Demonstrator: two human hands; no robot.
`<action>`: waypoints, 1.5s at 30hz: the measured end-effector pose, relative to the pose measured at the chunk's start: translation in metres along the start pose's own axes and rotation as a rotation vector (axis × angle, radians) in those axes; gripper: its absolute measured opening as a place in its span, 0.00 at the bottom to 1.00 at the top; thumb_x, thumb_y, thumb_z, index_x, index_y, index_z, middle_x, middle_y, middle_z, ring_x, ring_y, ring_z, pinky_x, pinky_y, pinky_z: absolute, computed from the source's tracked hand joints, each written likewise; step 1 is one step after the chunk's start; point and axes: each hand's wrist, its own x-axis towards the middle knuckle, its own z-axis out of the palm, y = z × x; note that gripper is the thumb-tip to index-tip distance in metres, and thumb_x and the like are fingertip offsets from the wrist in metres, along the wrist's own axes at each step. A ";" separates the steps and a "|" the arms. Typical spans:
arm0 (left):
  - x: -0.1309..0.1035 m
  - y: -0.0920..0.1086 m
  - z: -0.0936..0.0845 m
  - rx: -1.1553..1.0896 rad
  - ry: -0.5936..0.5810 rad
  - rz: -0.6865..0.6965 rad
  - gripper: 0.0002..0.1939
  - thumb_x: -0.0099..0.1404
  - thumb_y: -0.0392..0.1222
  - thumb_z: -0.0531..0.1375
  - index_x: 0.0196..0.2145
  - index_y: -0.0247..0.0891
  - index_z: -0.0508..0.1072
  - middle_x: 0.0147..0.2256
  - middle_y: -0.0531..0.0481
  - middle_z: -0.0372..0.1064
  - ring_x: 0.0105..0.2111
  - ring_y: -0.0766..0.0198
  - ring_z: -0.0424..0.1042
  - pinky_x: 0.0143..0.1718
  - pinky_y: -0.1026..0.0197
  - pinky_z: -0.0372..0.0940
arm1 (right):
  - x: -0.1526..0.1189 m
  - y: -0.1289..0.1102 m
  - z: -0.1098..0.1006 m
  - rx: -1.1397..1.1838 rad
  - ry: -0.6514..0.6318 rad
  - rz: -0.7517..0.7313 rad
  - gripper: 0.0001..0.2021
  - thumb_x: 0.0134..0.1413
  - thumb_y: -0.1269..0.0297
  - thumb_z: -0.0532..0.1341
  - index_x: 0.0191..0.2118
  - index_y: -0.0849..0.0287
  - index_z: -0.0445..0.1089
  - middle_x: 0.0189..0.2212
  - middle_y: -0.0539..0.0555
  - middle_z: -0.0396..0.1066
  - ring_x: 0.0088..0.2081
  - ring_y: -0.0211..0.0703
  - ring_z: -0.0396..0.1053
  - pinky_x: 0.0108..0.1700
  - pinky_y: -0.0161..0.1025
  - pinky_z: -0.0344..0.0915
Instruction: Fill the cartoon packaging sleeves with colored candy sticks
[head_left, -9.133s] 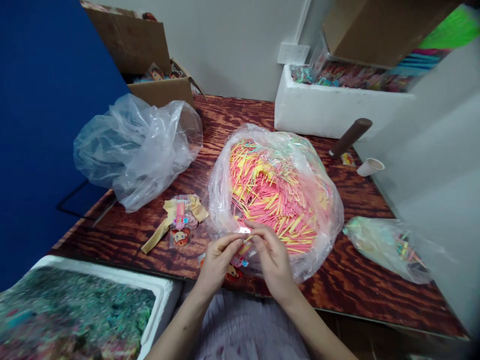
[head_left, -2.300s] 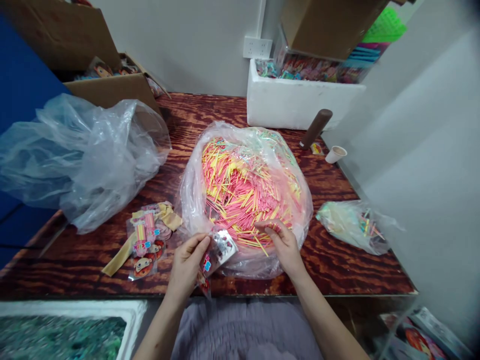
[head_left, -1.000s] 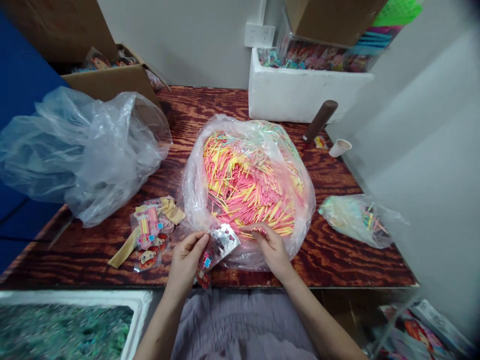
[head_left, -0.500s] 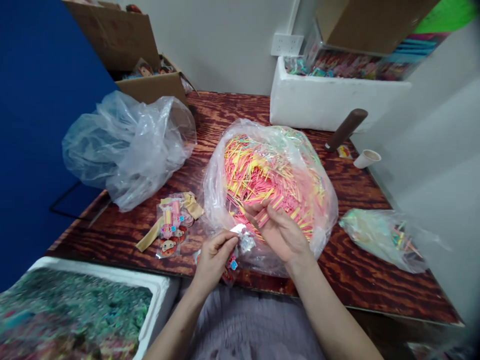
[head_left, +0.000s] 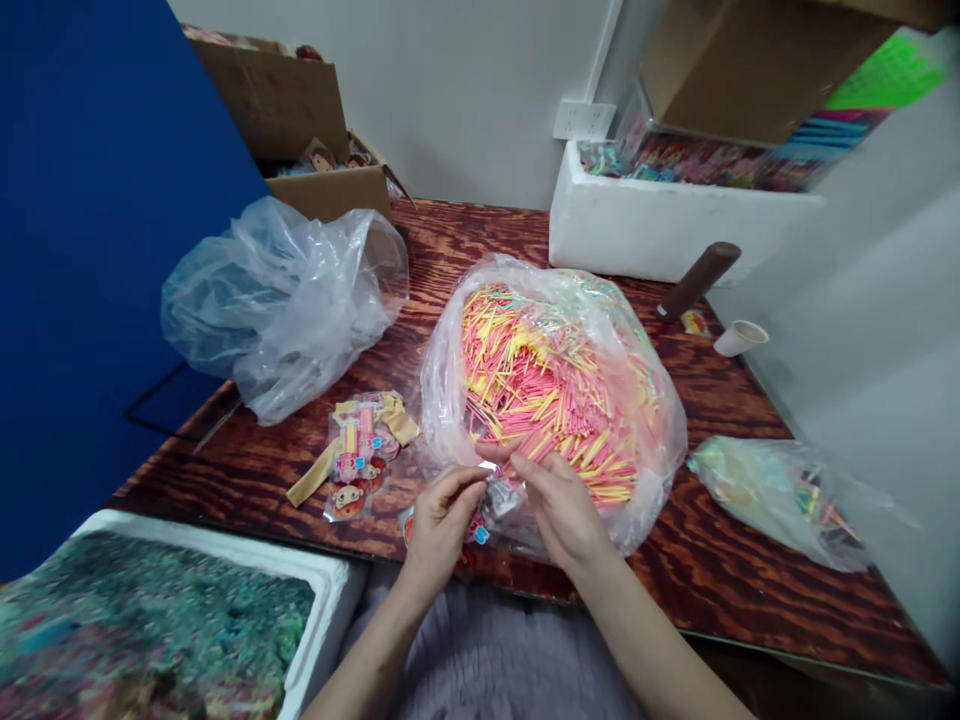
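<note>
My left hand pinches the edge of a small clear plastic packet, whose shiny film hangs between my hands. My right hand is curled at the packet's mouth, its fingertips close to my left fingers. The thin pink and yellow sticks it held a moment ago are mostly hidden behind its fingers. Just beyond both hands sits a large open plastic bag full of loose pink and yellow sticks. Below my left fingers, a printed packet lies partly covered.
Filled packets with cartoon faces and tan strips lie to the left. A crumpled clear bag, cardboard box, white foam box, brown cylinder, paper cup and tied bag surround the work area.
My right hand has moved left and turned inward, bringing the sticks to the packet held by my left hand. The whole view has shifted slightly.
</note>
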 end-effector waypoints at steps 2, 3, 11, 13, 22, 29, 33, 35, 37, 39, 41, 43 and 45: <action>0.001 -0.001 0.000 -0.039 0.011 0.000 0.09 0.64 0.42 0.60 0.38 0.39 0.79 0.39 0.47 0.75 0.43 0.58 0.72 0.46 0.61 0.65 | -0.001 0.000 0.002 -0.082 -0.064 -0.022 0.11 0.51 0.58 0.66 0.39 0.58 0.75 0.44 0.58 0.78 0.51 0.51 0.72 0.60 0.53 0.59; 0.001 -0.002 0.000 -0.059 0.017 -0.006 0.09 0.64 0.42 0.61 0.38 0.39 0.79 0.40 0.47 0.75 0.43 0.58 0.72 0.46 0.61 0.65 | -0.002 0.000 0.002 -0.120 -0.096 -0.022 0.12 0.52 0.58 0.66 0.41 0.57 0.74 0.47 0.57 0.76 0.52 0.51 0.71 0.60 0.52 0.59; -0.001 -0.003 -0.004 -0.205 0.088 -0.134 0.10 0.60 0.43 0.64 0.39 0.39 0.79 0.40 0.47 0.77 0.42 0.59 0.74 0.46 0.62 0.66 | -0.007 -0.005 0.007 -0.290 -0.031 -0.197 0.13 0.62 0.56 0.57 0.50 0.50 0.68 0.55 0.55 0.69 0.56 0.47 0.67 0.58 0.48 0.62; -0.001 -0.003 -0.004 -0.239 0.092 -0.142 0.10 0.60 0.43 0.64 0.39 0.39 0.79 0.40 0.47 0.77 0.42 0.59 0.74 0.46 0.61 0.66 | -0.009 -0.001 0.008 -0.451 -0.054 -0.240 0.10 0.63 0.56 0.56 0.42 0.52 0.71 0.52 0.55 0.72 0.56 0.48 0.66 0.59 0.47 0.60; -0.005 0.004 -0.009 -0.363 0.126 -0.189 0.10 0.58 0.43 0.66 0.37 0.38 0.77 0.37 0.49 0.75 0.39 0.62 0.73 0.43 0.63 0.66 | -0.014 0.009 0.010 -0.742 -0.076 -0.435 0.07 0.64 0.62 0.55 0.43 0.52 0.70 0.48 0.56 0.71 0.52 0.49 0.66 0.54 0.46 0.61; -0.003 0.022 -0.023 -0.175 -0.103 -0.203 0.12 0.59 0.47 0.65 0.37 0.36 0.78 0.36 0.47 0.75 0.37 0.60 0.72 0.41 0.61 0.67 | -0.025 0.008 0.006 -0.684 -0.100 -0.461 0.12 0.64 0.64 0.56 0.51 0.49 0.68 0.50 0.55 0.70 0.52 0.50 0.67 0.54 0.46 0.63; 0.012 0.012 -0.071 -0.035 0.212 -0.147 0.16 0.56 0.50 0.66 0.38 0.37 0.76 0.33 0.49 0.74 0.33 0.62 0.72 0.37 0.63 0.67 | -0.026 0.016 -0.007 -0.564 0.016 -0.348 0.12 0.65 0.61 0.55 0.51 0.50 0.67 0.48 0.55 0.72 0.49 0.49 0.70 0.50 0.43 0.65; 0.025 -0.003 -0.101 0.089 0.361 -0.088 0.18 0.56 0.51 0.65 0.39 0.36 0.74 0.34 0.49 0.73 0.35 0.61 0.72 0.39 0.62 0.67 | -0.023 0.021 -0.013 -0.609 0.016 -0.326 0.09 0.65 0.61 0.54 0.44 0.53 0.71 0.41 0.54 0.74 0.43 0.47 0.71 0.45 0.40 0.65; 0.040 -0.020 -0.124 0.282 0.450 -0.052 0.20 0.60 0.53 0.61 0.43 0.34 0.73 0.38 0.44 0.73 0.39 0.56 0.72 0.44 0.56 0.66 | -0.020 0.023 -0.014 -0.661 -0.026 -0.318 0.09 0.65 0.61 0.54 0.39 0.54 0.72 0.36 0.53 0.74 0.39 0.45 0.72 0.41 0.38 0.65; 0.051 -0.031 -0.133 0.569 0.568 0.027 0.26 0.62 0.51 0.59 0.52 0.30 0.69 0.49 0.36 0.69 0.51 0.47 0.67 0.54 0.47 0.59 | -0.019 0.022 -0.007 -0.690 -0.075 -0.321 0.08 0.64 0.63 0.55 0.39 0.54 0.72 0.34 0.52 0.74 0.38 0.44 0.72 0.40 0.38 0.65; 0.058 -0.032 -0.124 0.800 0.683 0.131 0.34 0.63 0.49 0.59 0.61 0.28 0.59 0.59 0.30 0.59 0.60 0.41 0.57 0.61 0.42 0.49 | -0.019 0.019 0.012 -0.707 -0.141 -0.340 0.08 0.64 0.63 0.56 0.42 0.54 0.72 0.35 0.52 0.75 0.38 0.43 0.73 0.41 0.37 0.66; 0.063 -0.022 -0.096 0.869 0.733 0.231 0.36 0.65 0.48 0.57 0.65 0.30 0.52 0.63 0.30 0.53 0.63 0.42 0.52 0.63 0.41 0.45 | -0.021 0.018 0.044 -0.739 -0.287 -0.392 0.10 0.64 0.63 0.56 0.46 0.53 0.71 0.39 0.52 0.77 0.40 0.42 0.74 0.43 0.37 0.67; 0.074 -0.005 -0.053 0.793 0.687 0.336 0.32 0.66 0.46 0.56 0.64 0.33 0.54 0.61 0.32 0.56 0.61 0.45 0.55 0.62 0.44 0.48 | -0.024 0.022 0.085 -0.839 -0.584 -0.495 0.12 0.62 0.60 0.57 0.50 0.50 0.71 0.44 0.48 0.77 0.43 0.40 0.74 0.45 0.35 0.67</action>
